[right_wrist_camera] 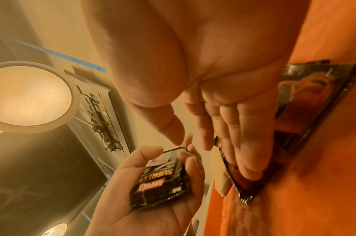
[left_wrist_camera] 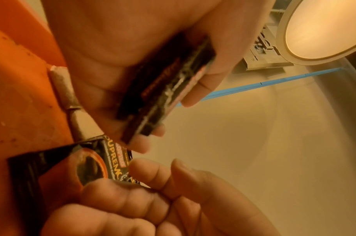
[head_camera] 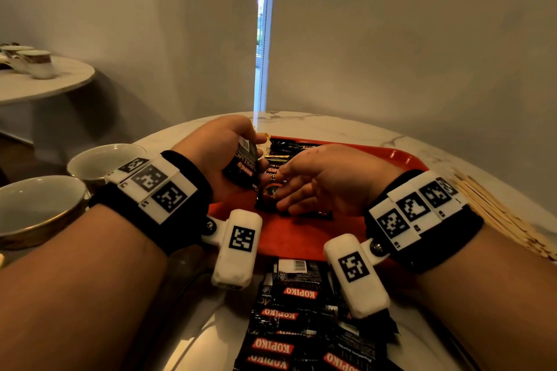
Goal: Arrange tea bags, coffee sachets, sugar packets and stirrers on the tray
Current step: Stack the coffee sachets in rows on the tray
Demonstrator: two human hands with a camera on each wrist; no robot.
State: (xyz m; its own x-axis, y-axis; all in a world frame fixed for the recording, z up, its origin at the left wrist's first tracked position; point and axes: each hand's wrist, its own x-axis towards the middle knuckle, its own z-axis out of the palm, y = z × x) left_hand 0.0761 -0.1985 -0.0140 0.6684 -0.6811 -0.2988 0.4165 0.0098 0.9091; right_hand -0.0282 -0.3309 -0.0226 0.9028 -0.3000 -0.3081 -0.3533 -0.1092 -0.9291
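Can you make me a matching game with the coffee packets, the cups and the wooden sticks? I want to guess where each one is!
Things:
1. stack of coffee sachets
2. coffee sachet with the cup picture
3. two cups
4. wooden stirrers

Places:
A. on the table, right of the red tray
B. flat on the tray under the right hand
C. held in the left hand
D. on the table, left of the tray

Pairs: 1-C, 2-B, 3-D, 4-A

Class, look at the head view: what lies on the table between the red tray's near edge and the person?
A loose pile of black coffee sachets lies on the table, just short of the red tray; the head view shows it, and the wrist views do not.
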